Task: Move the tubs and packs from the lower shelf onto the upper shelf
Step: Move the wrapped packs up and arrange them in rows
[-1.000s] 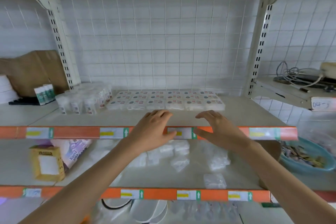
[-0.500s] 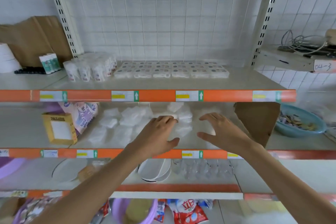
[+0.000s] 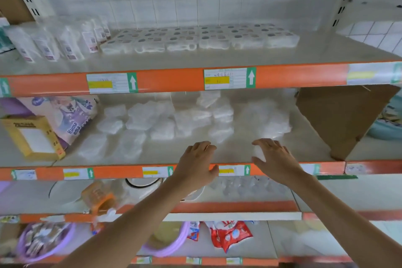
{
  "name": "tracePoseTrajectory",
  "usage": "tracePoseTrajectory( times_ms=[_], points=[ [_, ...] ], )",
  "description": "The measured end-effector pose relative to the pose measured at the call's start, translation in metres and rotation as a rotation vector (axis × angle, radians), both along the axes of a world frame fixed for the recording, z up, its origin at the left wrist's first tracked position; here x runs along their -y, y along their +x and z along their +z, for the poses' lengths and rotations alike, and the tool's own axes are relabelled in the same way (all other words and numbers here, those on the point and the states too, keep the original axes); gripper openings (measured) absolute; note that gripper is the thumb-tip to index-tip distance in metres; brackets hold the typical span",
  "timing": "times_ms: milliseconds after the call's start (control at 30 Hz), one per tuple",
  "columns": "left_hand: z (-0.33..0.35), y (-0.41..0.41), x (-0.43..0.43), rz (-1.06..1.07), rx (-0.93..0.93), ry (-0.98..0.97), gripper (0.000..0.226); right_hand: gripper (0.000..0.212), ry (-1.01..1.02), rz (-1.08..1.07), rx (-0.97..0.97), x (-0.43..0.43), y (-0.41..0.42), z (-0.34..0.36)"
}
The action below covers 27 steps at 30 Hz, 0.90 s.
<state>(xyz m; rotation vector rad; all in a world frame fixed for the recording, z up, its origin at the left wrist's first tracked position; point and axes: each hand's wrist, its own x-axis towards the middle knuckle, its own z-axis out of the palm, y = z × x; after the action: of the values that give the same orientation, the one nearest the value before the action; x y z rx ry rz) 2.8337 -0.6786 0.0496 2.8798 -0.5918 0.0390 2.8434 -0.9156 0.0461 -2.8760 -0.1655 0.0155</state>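
Steel store shelving with orange front rails fills my feed. The cream upper shelf (image 3: 217, 59) carries rows of white film-wrapped packs (image 3: 195, 39) along its back, and a blurred group of tall clear tubs with labels (image 3: 65, 43) to their left. Its front strip is bare.

The cream lower shelf (image 3: 235, 154) directly beneath holds the work: a loose scatter of soft white packs in clear wrap (image 3: 165, 119), spread from the middle towards the left and lying deeper in than my operator's hands. A brown cardboard divider (image 3: 339, 115) closes the shelf's right side.

Both bare hands are at the lower shelf's front edge, palms down. The left hand (image 3: 195, 163) holds nothing, its fingers loosely bent over bare shelf. The nearest of the scattered packs lies just ahead of its fingertips and slightly to the right.

The right hand (image 3: 278, 159) is the better placed. It arches over a single small white pack (image 3: 257, 153) that sits apart from the scatter, near the front rail, and shows between thumb and forefinger. I cannot tell whether the fingers have closed on it. The palm hides most of it, so its long axis is unclear.

I judge the lift goes straight up and back, clearing the upper rail.
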Motion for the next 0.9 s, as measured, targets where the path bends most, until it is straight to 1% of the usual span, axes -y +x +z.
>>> tracePoseTrajectory(
  times_ms=[100,233,333,467,533,633,700,767,833,900],
  points=[
    [-0.013,0.034,0.016,0.014,0.048,-0.019,0.056,0.047,-0.019,-0.085,-0.006,0.012,0.015,-0.023],
    [-0.032,0.075,0.038,0.042,0.072,0.018,0.059,0.046,0.066,-0.078,-0.075,0.024,0.028,-0.045],
    [-0.044,0.102,0.053,0.045,0.107,0.057,0.059,0.048,0.042,-0.051,-0.003,0.027,0.036,-0.05],
    [-0.057,0.125,0.064,0.118,0.131,0.055,0.057,0.054,-0.002,0.011,0.062,0.021,0.047,-0.055],
    [-0.064,0.13,0.062,0.129,0.103,0.024,0.049,0.06,-0.005,0.029,0.042,0.018,0.055,-0.058],
    [-0.068,0.134,0.051,0.112,0.037,-0.108,0.045,0.063,0.006,0.05,0.056,0.014,0.065,-0.062],
    [-0.067,0.135,0.04,0.083,-0.007,-0.161,0.047,0.065,0.05,0.032,0.086,0.012,0.071,-0.064],
    [-0.063,0.136,0.03,0.069,-0.066,-0.185,0.05,0.068,0.135,0.005,0.114,0.011,0.076,-0.066],
    [-0.059,0.134,0.02,0.057,-0.133,-0.166,0.055,0.067,0.229,0.01,0.139,0.012,0.078,-0.07],
    [-0.055,0.133,0.01,0.034,-0.193,-0.13,0.062,0.064,0.263,0.028,0.153,0.013,0.078,-0.072]
  ],
)
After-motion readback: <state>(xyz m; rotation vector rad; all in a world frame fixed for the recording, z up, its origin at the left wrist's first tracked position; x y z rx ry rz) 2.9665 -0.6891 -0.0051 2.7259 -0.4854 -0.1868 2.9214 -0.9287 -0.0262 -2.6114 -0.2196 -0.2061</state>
